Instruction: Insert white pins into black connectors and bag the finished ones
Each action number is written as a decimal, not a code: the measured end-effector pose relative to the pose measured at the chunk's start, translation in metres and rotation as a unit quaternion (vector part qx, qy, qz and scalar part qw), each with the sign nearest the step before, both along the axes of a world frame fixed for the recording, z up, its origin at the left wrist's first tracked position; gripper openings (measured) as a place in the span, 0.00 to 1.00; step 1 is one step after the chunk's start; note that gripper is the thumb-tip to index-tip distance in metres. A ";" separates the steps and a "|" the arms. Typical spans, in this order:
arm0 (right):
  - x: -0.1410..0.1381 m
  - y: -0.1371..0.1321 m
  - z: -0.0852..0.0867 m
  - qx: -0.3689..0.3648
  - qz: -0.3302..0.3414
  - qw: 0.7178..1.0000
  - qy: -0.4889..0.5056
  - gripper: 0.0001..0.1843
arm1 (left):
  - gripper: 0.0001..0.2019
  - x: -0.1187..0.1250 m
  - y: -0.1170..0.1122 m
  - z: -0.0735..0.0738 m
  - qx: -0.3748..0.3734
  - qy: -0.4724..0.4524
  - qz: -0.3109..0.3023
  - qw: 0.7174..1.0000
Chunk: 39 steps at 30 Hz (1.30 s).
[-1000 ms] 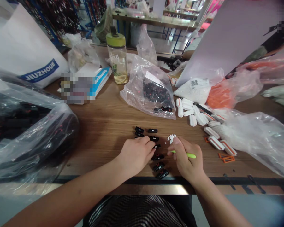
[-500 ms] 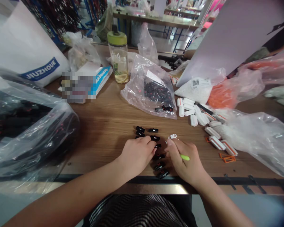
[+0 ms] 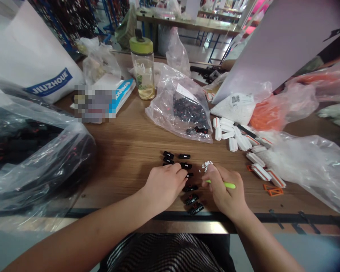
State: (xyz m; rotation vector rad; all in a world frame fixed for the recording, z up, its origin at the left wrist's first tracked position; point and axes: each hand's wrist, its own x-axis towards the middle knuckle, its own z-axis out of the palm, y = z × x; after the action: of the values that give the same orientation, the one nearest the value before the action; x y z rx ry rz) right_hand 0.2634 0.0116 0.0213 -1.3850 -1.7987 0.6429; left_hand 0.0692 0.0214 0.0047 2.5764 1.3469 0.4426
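My left hand [image 3: 166, 185] rests on the table with its fingers closed on a small black connector [image 3: 190, 175], whose end shows past the fingertips. A thin pen-like tool with a lime-green handle [image 3: 229, 185] is gripped in my right hand [image 3: 226, 189]; its tip points left. Right by those fingertips lies a loose pile of tiny white pegs [image 3: 206, 165]. More black connectors [image 3: 184, 156] are set out beyond my left hand, some with white dots on them. Nearer me, several others, including a larger connector [image 3: 196, 209], lie between the hands.
A clear bag of black parts [image 3: 189, 109] and a bottle [image 3: 143, 71] stand behind. White connectors [image 3: 239, 139], orange frames [image 3: 274, 190] and plastic bags [image 3: 303, 162] crowd the right. On the left are a big bag of black parts [image 3: 82, 147] and a white sack [image 3: 31, 45].
My right hand has shifted a little to the right, away from my left hand, uncovering more of the white pegs and of the green tool. My left hand has stayed in place.
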 end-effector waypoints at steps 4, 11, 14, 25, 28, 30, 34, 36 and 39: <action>-0.002 0.002 -0.001 0.002 0.021 1.000 -0.016 0.19 | 0.07 -0.001 0.000 0.000 0.002 -0.003 -0.004 1.000; -0.001 0.003 0.001 -0.004 0.000 1.000 0.006 0.21 | 0.09 -0.001 0.000 -0.001 0.016 -0.013 -0.012 1.000; -0.001 0.000 0.001 -0.001 -0.020 1.000 0.020 0.22 | 0.09 -0.001 0.000 -0.002 0.017 -0.015 -0.011 1.000; -0.005 -0.002 0.001 0.000 -0.015 1.000 0.007 0.23 | 0.09 -0.002 0.001 -0.004 0.025 -0.024 -0.010 0.999; -0.004 -0.002 0.000 0.000 -0.019 1.000 0.014 0.23 | 0.09 -0.002 0.001 -0.004 0.023 -0.023 -0.011 0.999; -0.004 -0.002 0.000 -0.001 -0.019 1.000 0.013 0.23 | 0.09 -0.002 0.001 -0.003 0.018 -0.020 -0.010 1.000; -0.004 0.000 -0.001 -0.013 -0.021 1.000 0.010 0.22 | 0.08 -0.001 0.000 -0.001 0.013 -0.011 -0.009 1.000; -0.007 0.001 0.000 -0.018 -0.012 1.000 -0.006 0.21 | 0.08 -0.001 0.000 -0.001 0.014 -0.011 -0.009 1.000; -0.011 0.004 0.005 -0.001 0.014 0.998 -0.061 0.21 | 0.08 -0.001 0.000 0.000 0.012 -0.009 -0.011 1.000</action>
State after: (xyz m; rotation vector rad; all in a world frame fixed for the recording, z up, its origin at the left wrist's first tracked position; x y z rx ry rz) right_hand 0.2520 0.0153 0.0267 -1.4296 -1.9165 0.5859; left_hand 0.0680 0.0218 0.0048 2.5981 1.3133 0.4794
